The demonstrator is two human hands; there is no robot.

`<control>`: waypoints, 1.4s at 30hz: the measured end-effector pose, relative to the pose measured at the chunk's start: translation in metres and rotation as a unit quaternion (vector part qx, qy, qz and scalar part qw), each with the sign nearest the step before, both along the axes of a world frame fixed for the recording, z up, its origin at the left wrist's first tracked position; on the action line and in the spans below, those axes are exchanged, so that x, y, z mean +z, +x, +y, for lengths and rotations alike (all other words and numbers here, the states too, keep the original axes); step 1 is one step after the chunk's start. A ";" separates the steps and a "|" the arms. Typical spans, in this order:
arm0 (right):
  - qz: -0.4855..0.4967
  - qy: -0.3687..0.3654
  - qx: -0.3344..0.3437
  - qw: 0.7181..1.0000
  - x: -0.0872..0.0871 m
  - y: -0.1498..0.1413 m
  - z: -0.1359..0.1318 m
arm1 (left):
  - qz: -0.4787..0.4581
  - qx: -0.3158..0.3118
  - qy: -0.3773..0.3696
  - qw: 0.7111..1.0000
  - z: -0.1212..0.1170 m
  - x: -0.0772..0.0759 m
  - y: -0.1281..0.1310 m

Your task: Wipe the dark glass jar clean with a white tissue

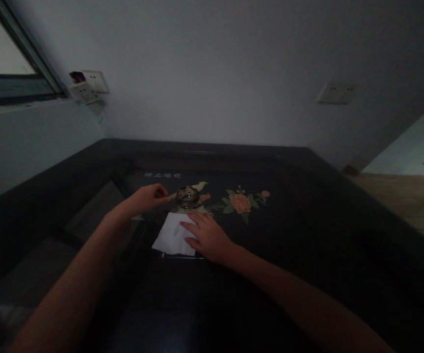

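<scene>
A small dark glass dish (187,197), round with a faceted look, stands on the black table top (278,230). My left hand (148,198) is at its left side, one fingertip reaching its edge while the other fingers curl loosely above. Just in front of the dish lies a creased white paper tissue (173,236). Spread over the tissue's right part is my right hand (210,235), palm down, with a ring on one finger. Its upper fingertips come close to the dish's near side.
Orange flowers with green leaves (240,202) and pale lettering (162,175) decorate the table top. A raised dark rim (204,146) runs along the wall. Wall sockets (96,81) are at the upper left, with another socket plate (339,93) at the right.
</scene>
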State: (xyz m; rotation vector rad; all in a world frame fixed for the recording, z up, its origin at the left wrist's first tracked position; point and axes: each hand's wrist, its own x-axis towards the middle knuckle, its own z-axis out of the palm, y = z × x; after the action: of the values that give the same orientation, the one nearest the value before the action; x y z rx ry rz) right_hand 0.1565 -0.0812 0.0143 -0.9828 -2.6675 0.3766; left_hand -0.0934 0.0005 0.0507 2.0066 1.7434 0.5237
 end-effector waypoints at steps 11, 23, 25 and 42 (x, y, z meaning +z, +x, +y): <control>-0.045 0.003 0.022 0.999 -0.005 0.002 0.000 | 0.089 -0.126 -0.095 0.983 -0.022 -0.009 0.027; -0.069 0.010 0.028 0.997 -0.003 0.004 0.002 | 0.112 -0.117 -0.128 0.979 -0.019 -0.009 0.022; -0.073 0.013 0.023 0.997 -0.003 0.004 0.001 | 0.147 -0.100 -0.136 0.975 -0.019 -0.007 0.019; 0.005 0.125 0.017 0.992 -0.008 -0.010 -0.005 | -0.018 -0.039 0.131 0.990 -0.012 -0.042 0.054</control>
State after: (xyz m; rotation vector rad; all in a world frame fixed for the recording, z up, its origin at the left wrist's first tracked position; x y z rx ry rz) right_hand 0.1463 -0.0861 0.0064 -0.8583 -2.6433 0.0505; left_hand -0.0393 -0.0114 0.0083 2.2165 1.6370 0.7926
